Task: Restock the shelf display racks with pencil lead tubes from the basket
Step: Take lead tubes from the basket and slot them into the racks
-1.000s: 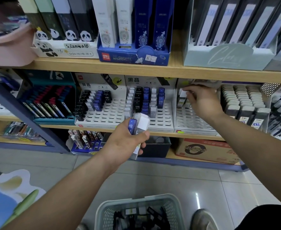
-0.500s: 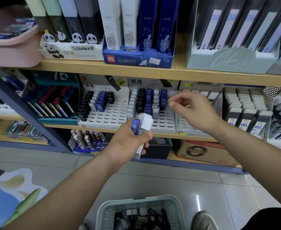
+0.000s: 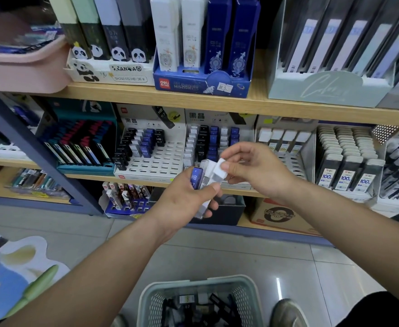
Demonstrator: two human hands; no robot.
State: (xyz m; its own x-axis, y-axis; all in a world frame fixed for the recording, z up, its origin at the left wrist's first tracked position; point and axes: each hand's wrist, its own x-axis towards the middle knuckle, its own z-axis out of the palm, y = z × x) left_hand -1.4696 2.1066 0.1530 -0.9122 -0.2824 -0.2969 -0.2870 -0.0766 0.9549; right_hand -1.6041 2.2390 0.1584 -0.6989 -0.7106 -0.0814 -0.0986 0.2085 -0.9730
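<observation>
Right grip [image 3: 259,172] — white tube [image 3: 217,173] (left grip [image 3: 184,199]: bundle [image 3: 196,177])

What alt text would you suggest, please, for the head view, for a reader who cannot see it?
A person's left hand grips a bundle of pencil lead tubes while the right hand pinches a white-capped tube at its top, in front of stationery shelves. A basket holding more tubes sits on the floor below.

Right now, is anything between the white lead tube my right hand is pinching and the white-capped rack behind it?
Nothing visible does. The right hand pinches the white lead tube atop the bundle in the left hand, in open air before the white-capped rack, whose visible front slots are empty.
</observation>
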